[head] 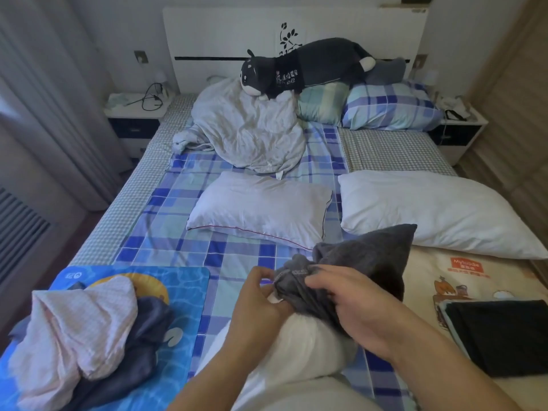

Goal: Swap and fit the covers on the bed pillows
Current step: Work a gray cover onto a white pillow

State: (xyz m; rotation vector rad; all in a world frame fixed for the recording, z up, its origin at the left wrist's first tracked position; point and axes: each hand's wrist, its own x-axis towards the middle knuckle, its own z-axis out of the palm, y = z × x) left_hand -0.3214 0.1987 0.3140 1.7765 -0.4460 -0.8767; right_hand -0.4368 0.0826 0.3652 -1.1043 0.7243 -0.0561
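1. At the foot of the bed, a white pillow [299, 348] lies partly inside a dark grey cover [364, 259].
2. The left hand [255, 295] pinches the cover's opening edge; the right hand [350, 298] grips the bunched cloth.
3. Best to hold the opening wide and work the cover evenly over both near corners.
4. Two bare pillows [261, 207] wait beyond.
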